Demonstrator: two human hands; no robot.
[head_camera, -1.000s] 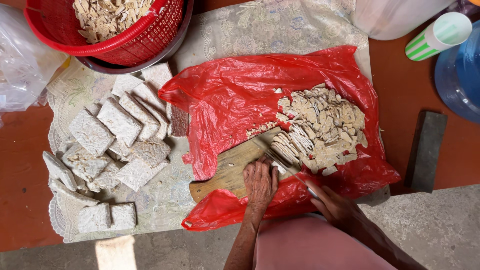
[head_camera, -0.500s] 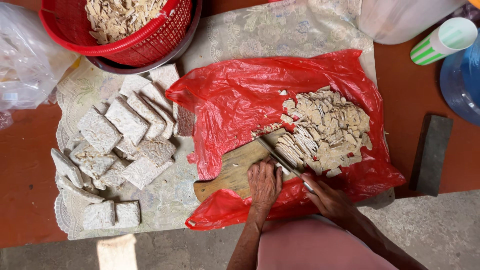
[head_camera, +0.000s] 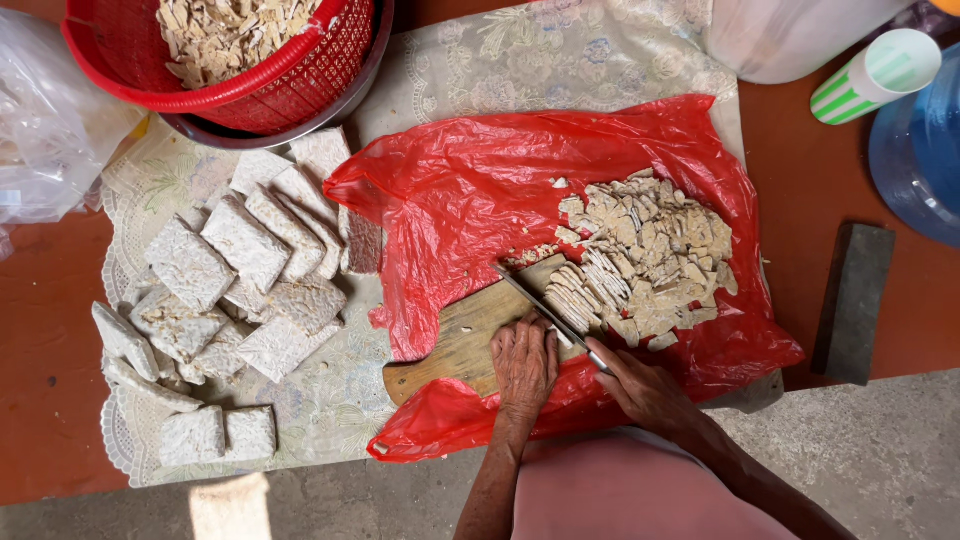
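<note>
- Well, a good share of the slicing looks done: a heap of thin slices (head_camera: 655, 260) lies on the red plastic sheet (head_camera: 470, 190), and the red basket (head_camera: 250, 60) already holds more.
- Plenty seems left, since many whole pale blocks (head_camera: 225, 290) wait on the patterned cloth (head_camera: 330, 410), well apart from both hands.
- Her left hand (head_camera: 524, 362) lies flat, fingers spread, on the wooden board (head_camera: 455, 340); it grips nothing I can make out.
- Her right hand (head_camera: 643, 388) is closed round the knife (head_camera: 545, 312) handle, blade slanting up and left.
- That blade rests just beside the slices, between the two hands.
</note>
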